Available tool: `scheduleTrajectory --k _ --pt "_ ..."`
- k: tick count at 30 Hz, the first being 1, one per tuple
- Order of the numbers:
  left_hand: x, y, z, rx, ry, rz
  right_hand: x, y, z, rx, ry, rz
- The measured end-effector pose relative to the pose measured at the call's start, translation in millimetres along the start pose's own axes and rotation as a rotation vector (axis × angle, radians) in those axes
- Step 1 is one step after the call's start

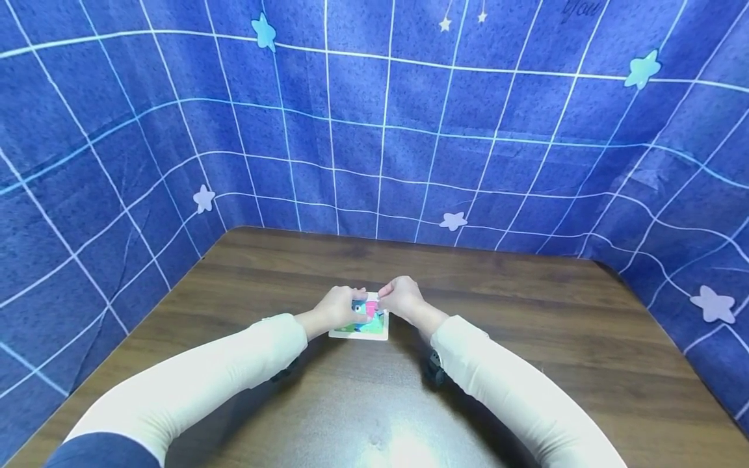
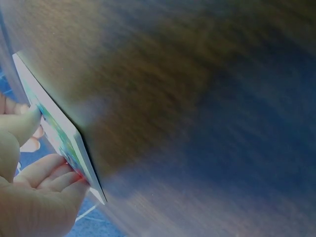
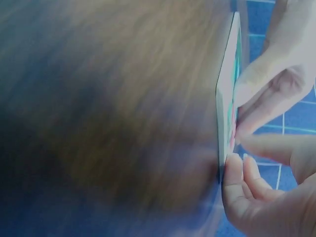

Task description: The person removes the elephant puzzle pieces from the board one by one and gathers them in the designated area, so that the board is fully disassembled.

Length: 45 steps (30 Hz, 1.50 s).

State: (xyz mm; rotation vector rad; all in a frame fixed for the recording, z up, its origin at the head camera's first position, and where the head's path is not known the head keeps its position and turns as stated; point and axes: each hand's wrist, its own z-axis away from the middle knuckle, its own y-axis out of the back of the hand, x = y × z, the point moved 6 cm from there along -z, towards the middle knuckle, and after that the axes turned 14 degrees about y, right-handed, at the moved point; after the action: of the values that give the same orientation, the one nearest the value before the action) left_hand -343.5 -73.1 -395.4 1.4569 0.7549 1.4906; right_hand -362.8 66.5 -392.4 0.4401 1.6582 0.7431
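Steadying the flat, white-bordered rectangular board (image 1: 374,327) with its pink, blue and green picture seems to be the work in hand, and a light, even touch should serve it best. The board lies on the brown wood-grain table (image 1: 526,312), in front of the person and beneath both hands. The bare left hand (image 1: 341,305), its wrist in a white sleeve, grasps the board from the left: thumb laid over the picture, the other fingers bent toward the far side. The bare right hand (image 1: 400,298), sleeved the same way, has thumb and forefinger drawn together in a pinch at the board's far right corner (whether some loose part sits between those fingertips is too small to tell).

To do this well, I would let the left hand act as the anchor — pressing just enough that the board does not slide on the smooth surface — and leave the finer work to the right fingertips. Pulling sideways at the corner could swing the whole board, so small, straight movements look wiser. Shifting the left thumb nearer the border would also uncover more of the picture — easier to judge by eye.
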Motion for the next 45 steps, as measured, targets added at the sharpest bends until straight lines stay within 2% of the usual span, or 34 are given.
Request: scheduleTrajectory --k 5,11,17,26,33,42,45 --pt "1.8 -1.6 -0.5 -0.006 -0.002 0.014 -0.1 2.8 0.6 0.033 -0.029 0.053" --pt "-0.7 -2.0 0.4 0.001 -0.003 0.01 0.4 2.9 2.0 -0.007 -0.03 0.084" --pt "-1.2 -0.2 1.9 0.006 0.007 0.011 -0.4 1.2 1.0 -0.002 -0.012 0.107" --pt "-1.0 -1.6 2.1 -0.005 0.003 -0.005 4.1 -1.4 -0.6 -0.015 -0.054 0.049" --pt "0.1 1.1 2.8 -0.001 0.016 -0.005 2.7 0.0 -2.3 -0.021 -0.024 0.067" --pt "-1.6 -1.5 0.6 0.011 0.0 -0.006 3.8 -1.1 -1.1 0.023 -0.022 -0.043" --pt "-1.6 -1.6 -0.5 0.017 -0.008 -0.008 4.0 0.0 -1.3 0.061 -0.037 -0.125"
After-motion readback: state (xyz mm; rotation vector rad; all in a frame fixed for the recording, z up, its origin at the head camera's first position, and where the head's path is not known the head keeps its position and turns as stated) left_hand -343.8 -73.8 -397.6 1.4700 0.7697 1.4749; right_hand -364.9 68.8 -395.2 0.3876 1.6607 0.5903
